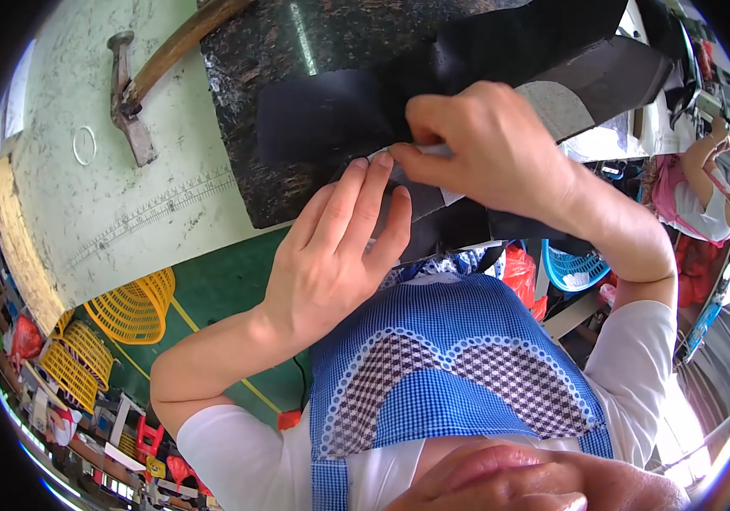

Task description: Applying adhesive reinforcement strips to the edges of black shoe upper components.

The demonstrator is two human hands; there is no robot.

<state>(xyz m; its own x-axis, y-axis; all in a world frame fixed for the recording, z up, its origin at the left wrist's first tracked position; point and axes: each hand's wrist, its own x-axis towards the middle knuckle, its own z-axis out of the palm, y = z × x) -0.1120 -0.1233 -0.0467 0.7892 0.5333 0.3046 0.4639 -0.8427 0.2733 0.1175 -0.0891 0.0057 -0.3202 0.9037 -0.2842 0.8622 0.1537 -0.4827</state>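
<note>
My left hand (326, 255) lies with its fingers stretched out, their tips pressing at the near edge of black sheet material (322, 115). Just beyond those fingertips, my right hand (492, 149) has its thumb and bent index finger closed on a thin pale piece (451, 198), which is mostly hidden under the hand. The black material looks like leather or coated fabric and rests on a dark speckled stone slab (241, 102). A rounded light grey patch (556, 106) shows on it beyond my right wrist.
A wooden-handled hammer (131, 128) and a thin white ring (85, 146) lie on the pale table (169, 204), left of the slab. Yellow baskets (135, 307) stand below the table at left; a blue basket (573, 268) is at right. Another person (692, 187) sits at far right.
</note>
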